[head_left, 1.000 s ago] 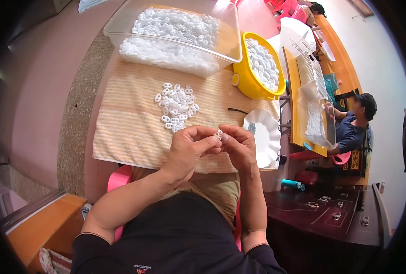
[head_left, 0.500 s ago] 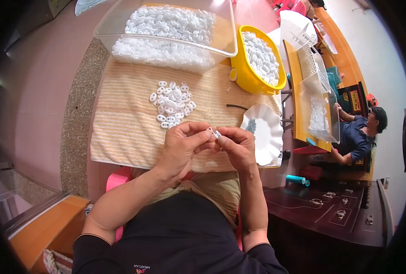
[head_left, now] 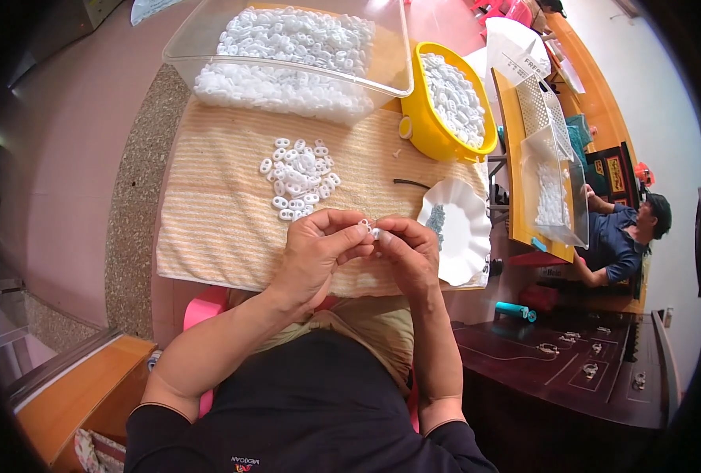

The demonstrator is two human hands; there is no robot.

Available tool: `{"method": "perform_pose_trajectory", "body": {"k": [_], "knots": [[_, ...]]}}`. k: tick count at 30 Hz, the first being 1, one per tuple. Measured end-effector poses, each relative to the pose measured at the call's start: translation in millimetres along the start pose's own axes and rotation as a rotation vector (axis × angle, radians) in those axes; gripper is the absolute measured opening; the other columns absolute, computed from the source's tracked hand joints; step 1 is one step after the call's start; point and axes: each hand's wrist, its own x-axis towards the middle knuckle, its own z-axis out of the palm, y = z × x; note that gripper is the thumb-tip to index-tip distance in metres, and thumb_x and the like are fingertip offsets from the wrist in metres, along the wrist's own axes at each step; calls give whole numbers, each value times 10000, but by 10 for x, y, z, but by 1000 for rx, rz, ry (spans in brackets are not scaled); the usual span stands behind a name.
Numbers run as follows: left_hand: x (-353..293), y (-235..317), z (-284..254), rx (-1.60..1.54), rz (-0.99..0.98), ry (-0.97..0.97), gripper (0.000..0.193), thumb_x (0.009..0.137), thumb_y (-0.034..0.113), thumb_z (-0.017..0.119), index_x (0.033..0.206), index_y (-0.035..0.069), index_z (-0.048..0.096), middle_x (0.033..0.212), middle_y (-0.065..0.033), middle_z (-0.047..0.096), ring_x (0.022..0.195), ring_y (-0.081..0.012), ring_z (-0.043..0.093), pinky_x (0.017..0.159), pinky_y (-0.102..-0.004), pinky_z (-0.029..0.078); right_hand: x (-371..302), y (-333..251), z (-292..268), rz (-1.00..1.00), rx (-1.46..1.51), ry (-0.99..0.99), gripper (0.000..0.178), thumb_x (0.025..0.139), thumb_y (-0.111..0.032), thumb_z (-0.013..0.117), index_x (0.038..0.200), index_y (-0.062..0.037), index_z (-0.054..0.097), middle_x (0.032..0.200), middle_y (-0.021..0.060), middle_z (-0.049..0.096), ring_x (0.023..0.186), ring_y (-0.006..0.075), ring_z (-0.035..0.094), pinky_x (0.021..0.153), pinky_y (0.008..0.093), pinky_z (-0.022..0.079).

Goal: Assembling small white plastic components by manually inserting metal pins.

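Observation:
Close together over the near edge of the towel, my two hands meet fingertip to fingertip. My left hand [head_left: 312, 254] pinches a small white oval plastic piece with two holes [head_left: 366, 225]. Thumb and forefinger of my right hand [head_left: 413, 254] are closed at the piece's right end, on a small white part [head_left: 376, 234] mostly hidden by the fingertips. Beyond my left hand lies a loose pile of similar white oval pieces [head_left: 299, 177]. At the right, a white wavy-rimmed plate [head_left: 464, 244] bears a heap of tiny grey bits [head_left: 437, 225], too small to make out.
A striped towel [head_left: 208, 197] covers the table. At the back stand a clear plastic bin [head_left: 397, 71] of white pieces and a yellow tub [head_left: 421, 130] of white parts. A short black strip [head_left: 410, 183] lies beside the plate. Another person [head_left: 622, 236] sits at a table farther right.
My right fingertips have shifted slightly against the small white part, hiding more of it. My left hand keeps its pinch. The other person's head has turned.

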Motion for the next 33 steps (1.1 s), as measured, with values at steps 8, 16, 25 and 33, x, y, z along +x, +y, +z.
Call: {"method": "perform_pose_trajectory", "body": {"k": [8,16,25,33], "knots": [[-7,-19,-10,0,-10,9,138,871,26,634,1006,-3,627,898,-98,674,771,-149,662,734,-260,566,-8,-4,49,19,31,30,173,887,10,582,1050,54,619,987,125,658,837,180,649,727,282,558],[-10,-23,11,4,-7,15,141,874,20,626,1012,-5,614,904,-103,668,789,-152,658,753,-267,563,-11,47,-15,35,68,-7,255,844,34,642,1096,57,612,1014,157,666,905,210,663,808,329,568],[-18,-10,6,8,-19,15,135,875,20,623,1007,-9,609,895,-108,666,787,-154,655,751,-273,558,-17,39,-12,40,53,-3,285,831,48,659,1110,64,602,973,141,678,839,181,665,744,297,561],[-12,4,8,1,-14,-4,141,869,18,630,1006,-7,606,897,-113,668,791,-160,658,754,-284,558,-14,8,-45,-16,-19,24,294,852,6,636,1135,55,578,925,120,668,790,176,658,720,314,560]]}}
